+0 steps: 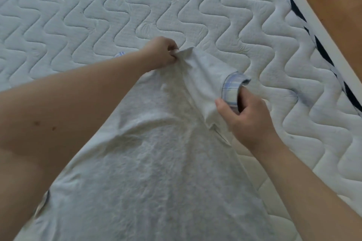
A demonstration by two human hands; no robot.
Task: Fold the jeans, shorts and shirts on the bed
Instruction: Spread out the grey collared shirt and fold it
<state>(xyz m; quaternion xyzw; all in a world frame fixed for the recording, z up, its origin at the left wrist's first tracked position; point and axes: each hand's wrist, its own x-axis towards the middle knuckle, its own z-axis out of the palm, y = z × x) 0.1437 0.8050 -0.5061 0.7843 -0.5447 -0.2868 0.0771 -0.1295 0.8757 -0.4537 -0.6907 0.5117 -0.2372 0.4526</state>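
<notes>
Grey shirt (156, 162) in both hands

A light grey shirt (156, 162) is spread flat and wrinkled on the bed (78, 15), its body running toward the near edge. One short sleeve (207, 84), trimmed with a blue plaid cuff (232, 88), is lifted and angled to the right.

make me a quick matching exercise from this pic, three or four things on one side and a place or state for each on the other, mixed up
Things:
1. left hand
2. right hand
3. shirt
4. plaid cuff

Place or state:
A. spread flat on the mattress
B. pinches the shirt's far edge
C. at the sleeve end
D. grips the sleeve by its cuff

Pairs: 1-B, 2-D, 3-A, 4-C
</notes>
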